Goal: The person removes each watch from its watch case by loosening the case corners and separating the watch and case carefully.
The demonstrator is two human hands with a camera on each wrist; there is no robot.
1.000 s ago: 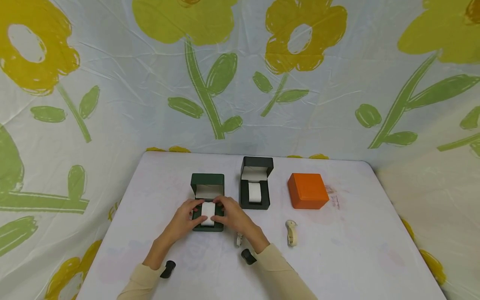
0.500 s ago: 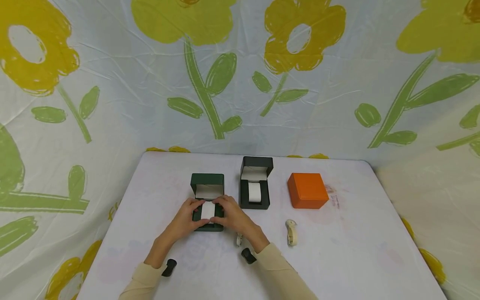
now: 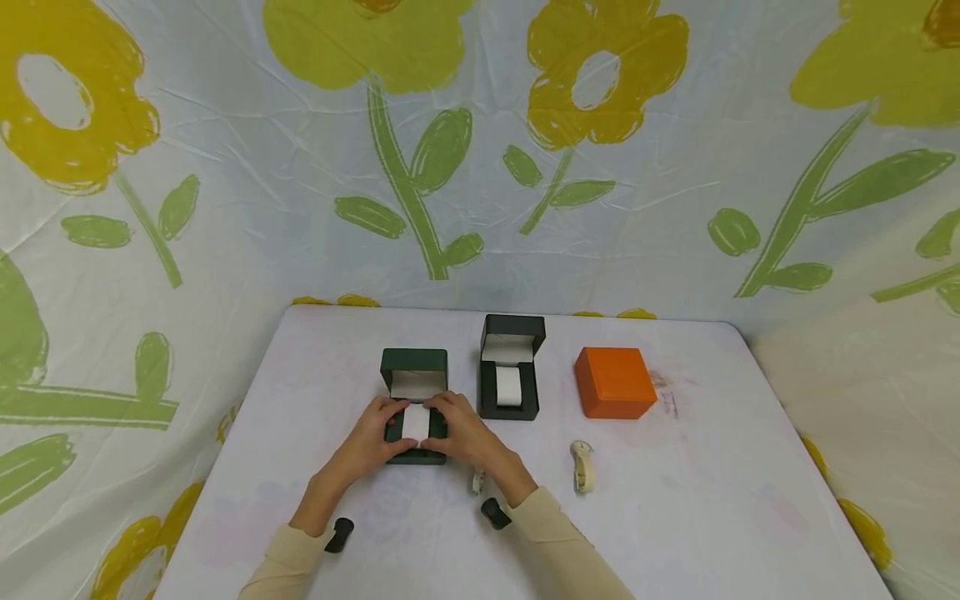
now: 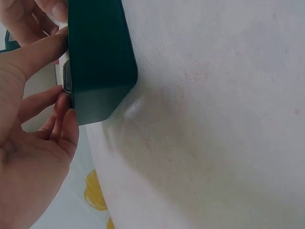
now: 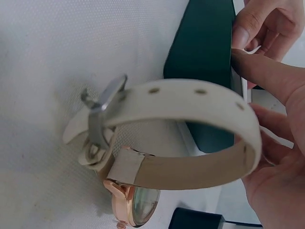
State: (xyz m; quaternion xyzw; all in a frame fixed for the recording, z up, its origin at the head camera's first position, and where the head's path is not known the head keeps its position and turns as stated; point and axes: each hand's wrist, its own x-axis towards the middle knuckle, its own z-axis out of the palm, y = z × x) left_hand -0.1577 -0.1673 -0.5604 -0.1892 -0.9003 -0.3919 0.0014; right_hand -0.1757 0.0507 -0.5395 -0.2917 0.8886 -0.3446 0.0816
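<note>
Both hands are at an open green watch box (image 3: 416, 360) on the table. My left hand (image 3: 369, 435) holds the white cushion (image 3: 416, 422) inside it from the left, fingers at the far end and thumb at the near end. From the right, my right hand (image 3: 465, 432) holds the same cushion likewise, the two thumbs almost meeting. In the left wrist view the green box's wall (image 4: 102, 52) hides most of the cushion. A watch (image 5: 176, 138) with a cream strap and rose-gold case fills the front of the right wrist view, beside the box.
To the right of the green box stands an open black watch box (image 3: 488, 392) with a white cushion. Farther right sits a closed orange box (image 3: 617, 382). A second cream-strapped watch (image 3: 582, 467) lies in front of it. Flowered cloth (image 3: 480, 167) hangs behind the table.
Both thumbs have slid slightly down to the cushion's near end since one second ago. The hands otherwise stay in place, and the boxes and watches have not moved.
</note>
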